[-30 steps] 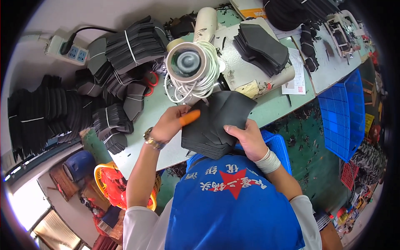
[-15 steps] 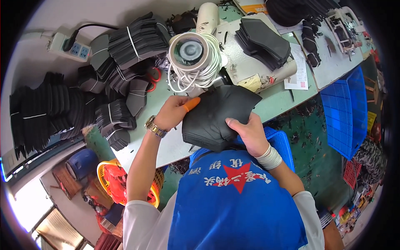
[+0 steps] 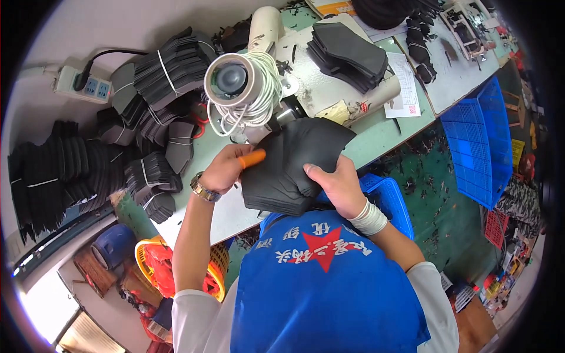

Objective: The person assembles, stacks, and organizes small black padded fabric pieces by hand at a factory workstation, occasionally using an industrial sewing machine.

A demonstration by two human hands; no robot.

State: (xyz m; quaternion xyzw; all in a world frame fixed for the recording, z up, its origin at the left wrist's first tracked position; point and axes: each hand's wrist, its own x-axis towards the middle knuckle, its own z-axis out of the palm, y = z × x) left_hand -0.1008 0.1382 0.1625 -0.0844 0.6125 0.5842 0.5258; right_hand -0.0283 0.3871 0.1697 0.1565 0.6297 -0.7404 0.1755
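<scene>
A stack of black, flat, curved-edge cut pieces (image 3: 282, 167) is held in front of my body, over the table's near edge. The layers are slightly fanned, and a crease runs down the middle. My left hand (image 3: 226, 167) closes on the stack's left edge; an orange cover sits on one finger and a gold watch on the wrist. My right hand (image 3: 341, 183) grips the right side, thumb on top and the other fingers hidden beneath. White wrapping circles my right wrist. Just beyond the stack stands a pale machine (image 3: 376, 94) with a coil of white cable (image 3: 265, 88).
Another black stack (image 3: 350, 53) lies on the machine. Tied bundles of black pieces (image 3: 170, 73) crowd the table's left, near red-handled scissors (image 3: 200, 126). Blue crates (image 3: 477, 141) stand at right; a yellow basket (image 3: 218, 267) with red material is at lower left.
The whole view has shifted, so the table's things appear further left. Both hands keep hold of the stack, whose left layers now look more fanned out.
</scene>
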